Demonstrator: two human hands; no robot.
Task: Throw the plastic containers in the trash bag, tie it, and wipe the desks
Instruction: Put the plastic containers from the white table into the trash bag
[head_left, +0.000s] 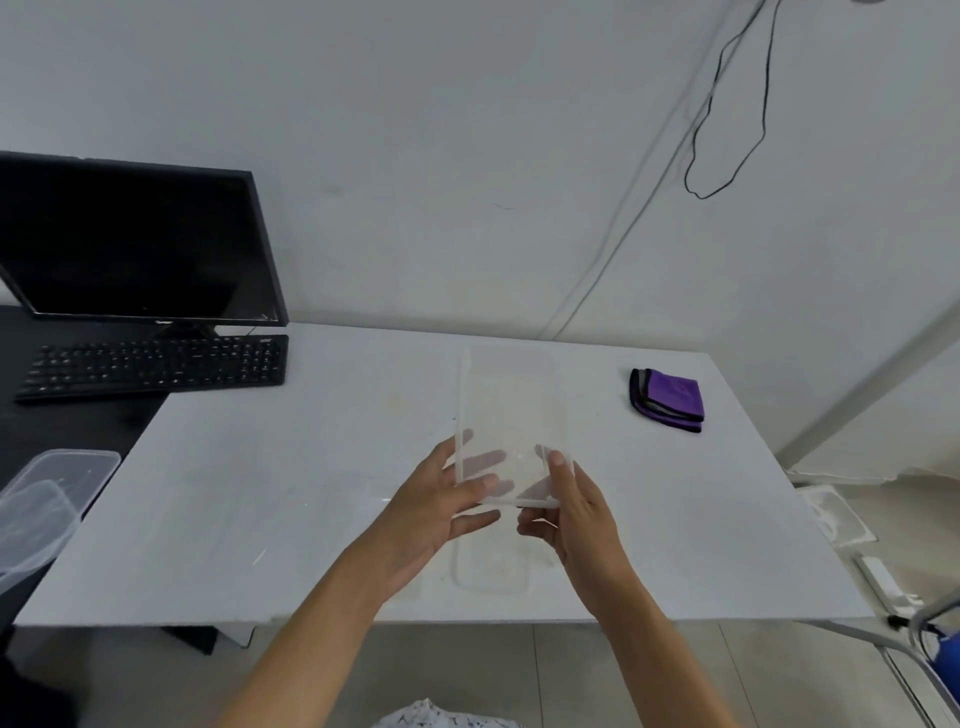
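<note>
In the head view the job looks barely begun: left hand (441, 501) and right hand (579, 514) both grasp a clear plastic container (509, 410) above the white tabletop (260, 493); more containers (52, 499) wait far left; purple cloth (667, 400) lies unused; no trash bag plainly shows.

Soft even indoor light, faint shadows, mild overall blur, wide-angle bending at edges
</note>
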